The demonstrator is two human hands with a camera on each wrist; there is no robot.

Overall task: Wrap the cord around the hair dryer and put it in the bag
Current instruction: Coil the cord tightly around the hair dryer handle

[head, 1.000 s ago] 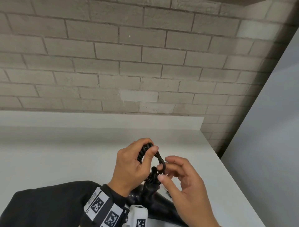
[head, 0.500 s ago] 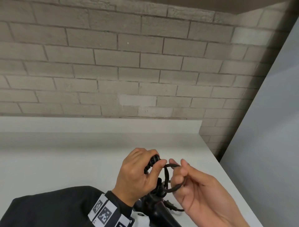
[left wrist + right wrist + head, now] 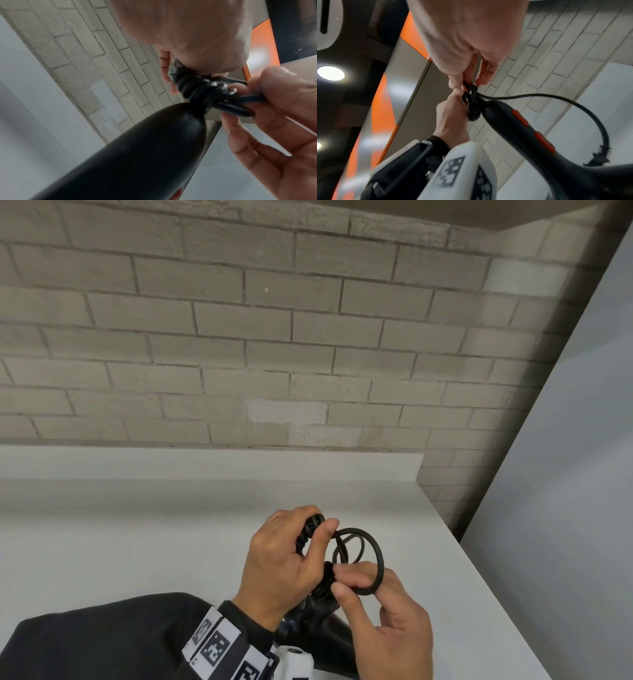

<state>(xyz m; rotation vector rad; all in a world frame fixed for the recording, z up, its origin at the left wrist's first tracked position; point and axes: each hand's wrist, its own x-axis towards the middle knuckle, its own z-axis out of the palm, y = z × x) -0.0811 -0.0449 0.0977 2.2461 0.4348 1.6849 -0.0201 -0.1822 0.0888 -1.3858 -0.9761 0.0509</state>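
Note:
The black hair dryer (image 3: 318, 623) hangs low between my hands, its handle with red buttons (image 3: 519, 120) pointing up. Black cord is wound in tight coils (image 3: 193, 88) round the handle's end. My left hand (image 3: 315, 529) grips those coils, thumb on top. My right hand (image 3: 346, 580) pinches the free cord, which stands out as a round loop (image 3: 375, 553) to the right of the coils. In the right wrist view more cord (image 3: 573, 105) arcs out to the dryer's ribbed cord end (image 3: 599, 153). No bag is in view.
A white counter (image 3: 137, 525) lies under my hands, with its right edge (image 3: 479, 577) close by. Behind it rises a grey brick wall (image 3: 239, 354), and a pale grey panel (image 3: 565, 474) stands to the right. My dark sleeve (image 3: 102, 642) fills the lower left.
My right hand has drawn the cord out from a small tight bend into a wide loop to the right. The left hand has kept its grip on the coils.

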